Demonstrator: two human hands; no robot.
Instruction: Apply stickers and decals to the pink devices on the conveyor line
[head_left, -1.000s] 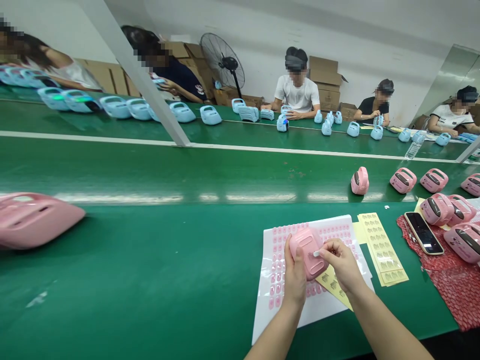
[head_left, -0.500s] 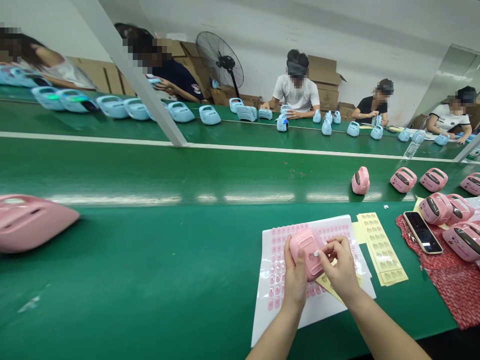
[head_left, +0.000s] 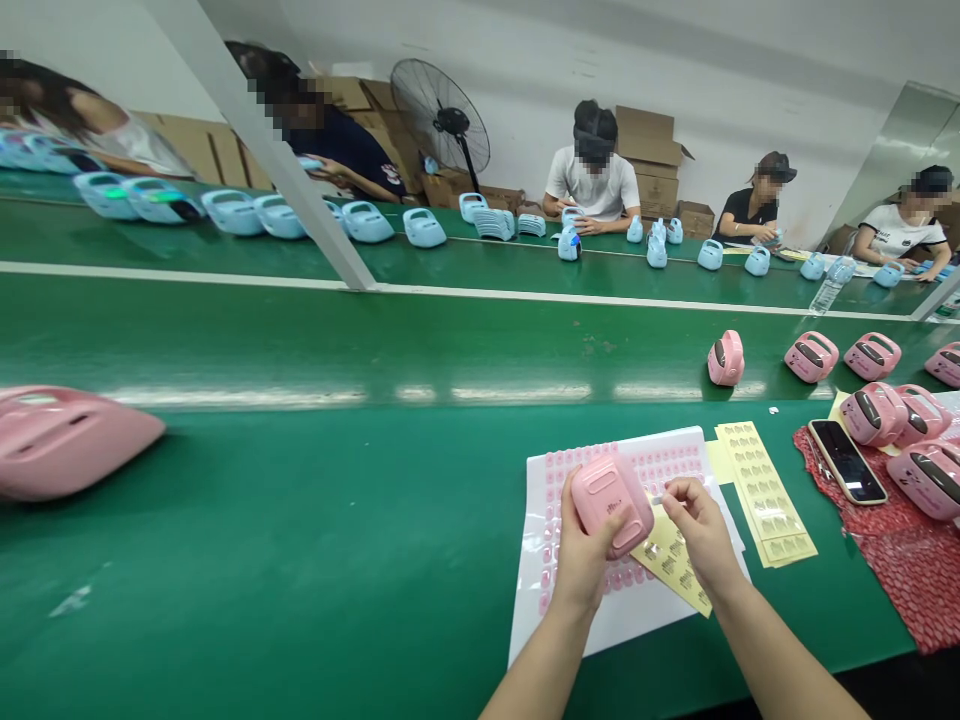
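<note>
My left hand (head_left: 585, 555) is closed around a pink plastic casing (head_left: 611, 500) with rounded corners. Its flat face, turned up to me, carries raised bars and small dark print. To the right of the casing, my right hand (head_left: 694, 520) pinches a small pale strip (head_left: 656, 499), too small to make out exactly. Below both hands lies a white sheet (head_left: 540, 590) with rows of pink oval stickers (head_left: 551, 500). A yellow label sheet (head_left: 679, 565) with dark print lies on it, partly under the casing and my right hand.
More yellow label sheets (head_left: 765, 490) lie to the right, then a phone (head_left: 847, 460) on red bubble wrap (head_left: 900, 570) beside several pink devices (head_left: 926, 480). A larger pink device (head_left: 67, 445) is at far left. Co-workers sit behind blue devices (head_left: 424, 229) across the belt (head_left: 450, 340).
My right hand has drawn back to the right from the casing's face, with the pale strip between its fingers. The casing has turned and shifted slightly left, uncovering more of the yellow label sheet.
</note>
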